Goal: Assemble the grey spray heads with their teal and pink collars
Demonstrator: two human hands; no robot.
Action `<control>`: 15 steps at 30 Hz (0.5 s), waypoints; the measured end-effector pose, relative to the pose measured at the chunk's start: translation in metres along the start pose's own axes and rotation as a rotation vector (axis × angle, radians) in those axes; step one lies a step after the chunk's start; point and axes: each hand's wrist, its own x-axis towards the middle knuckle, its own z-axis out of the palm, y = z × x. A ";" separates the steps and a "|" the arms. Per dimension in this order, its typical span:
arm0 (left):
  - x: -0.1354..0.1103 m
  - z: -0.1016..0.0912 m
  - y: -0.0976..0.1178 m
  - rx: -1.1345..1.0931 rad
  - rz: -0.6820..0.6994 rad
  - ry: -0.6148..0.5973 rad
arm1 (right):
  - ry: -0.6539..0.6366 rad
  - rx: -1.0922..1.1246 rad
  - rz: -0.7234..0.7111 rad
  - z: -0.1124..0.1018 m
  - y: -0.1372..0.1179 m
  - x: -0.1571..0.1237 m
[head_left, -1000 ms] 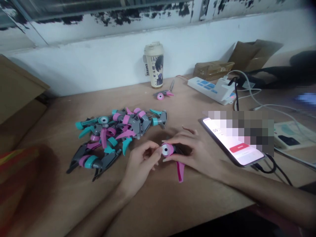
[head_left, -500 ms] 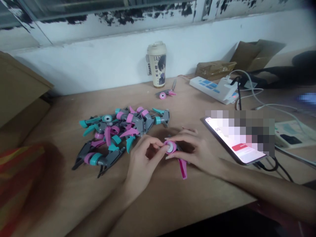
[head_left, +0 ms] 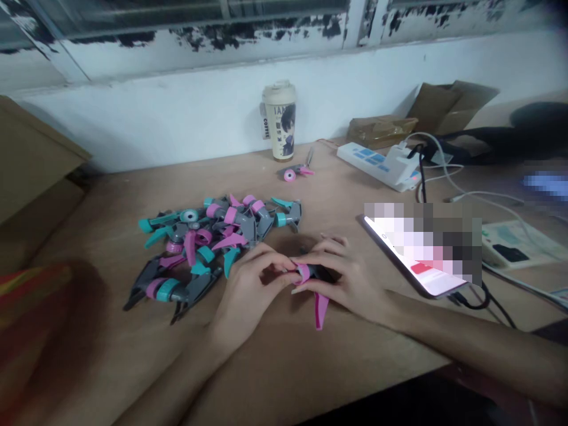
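Note:
Between my hands is a trigger sprayer head with a pink collar (head_left: 303,273), a dark grey body and a pink trigger (head_left: 321,310) pointing down toward the table. My right hand (head_left: 344,272) wraps round its body, thumb and fingers closed near the collar. Thumb and fingers of my left hand (head_left: 255,284) pinch at the collar's open end, and its mouth is hidden behind them. Left of my hands lies a loose pile of grey sprayer heads (head_left: 242,222) with pink or teal collars and triggers. One more sprayer head (head_left: 290,174) rests apart at the back.
A lidded coffee cup (head_left: 280,121) stands by the wall. To the right are a lit phone (head_left: 399,254), a white power strip (head_left: 373,163) with cables, and a brown package (head_left: 381,130). Cardboard (head_left: 39,154) rises at the left, above a red and yellow item (head_left: 31,337).
The sprayer head has turned, so its collar mouth and the white disc in it no longer face me. Both hands keep hold of it. The whole view has shifted slightly.

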 end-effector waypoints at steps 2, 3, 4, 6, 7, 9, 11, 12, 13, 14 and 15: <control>-0.001 0.003 -0.002 0.003 0.005 0.028 | 0.004 0.010 0.006 0.000 0.000 0.000; -0.002 0.004 -0.003 -0.002 0.008 0.040 | 0.005 0.015 0.010 0.000 -0.001 -0.001; -0.003 0.005 -0.004 -0.014 0.011 0.047 | 0.007 0.019 0.014 0.000 -0.001 -0.001; -0.003 0.007 -0.006 -0.049 0.007 0.044 | 0.008 0.021 0.013 -0.001 -0.002 -0.001; -0.003 0.008 -0.006 -0.072 0.003 0.035 | 0.009 0.016 0.011 -0.001 -0.002 -0.001; -0.004 0.010 -0.007 -0.112 -0.013 0.018 | 0.013 -0.002 -0.001 -0.002 -0.002 -0.001; -0.005 0.012 -0.007 -0.133 -0.037 0.017 | 0.026 -0.023 -0.021 -0.002 -0.002 -0.002; -0.005 0.014 -0.007 -0.141 -0.052 0.023 | 0.034 -0.031 -0.030 -0.003 -0.002 -0.002; -0.006 0.015 -0.006 -0.152 -0.066 0.031 | 0.043 -0.036 -0.040 -0.003 -0.002 -0.002; -0.006 0.016 -0.006 -0.171 -0.077 0.041 | 0.050 -0.037 -0.044 -0.003 -0.002 -0.002; -0.007 0.016 -0.005 -0.196 -0.082 0.046 | 0.054 -0.031 -0.040 -0.004 -0.003 -0.002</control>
